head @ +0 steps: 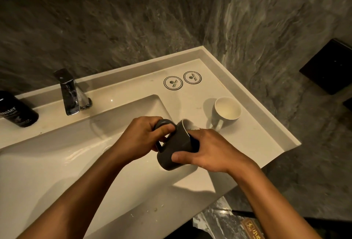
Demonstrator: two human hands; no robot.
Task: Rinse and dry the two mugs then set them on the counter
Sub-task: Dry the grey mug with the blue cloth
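A dark grey mug (176,147) with a white inside is held tilted over the right edge of the sink basin (57,162). My left hand (141,139) grips its handle, thumb over the top of the loop. My right hand (211,151) wraps the mug's body, thumb along its side and fingers reaching into the rim. A white mug (225,112) stands upright on the counter (247,143) to the right, handle towards me, apart from both hands.
A chrome tap (71,94) stands behind the basin with no water running. A black bottle (17,110) is at the far left. Two round paper coasters (182,79) lie at the counter's back. Grey marble walls enclose the corner.
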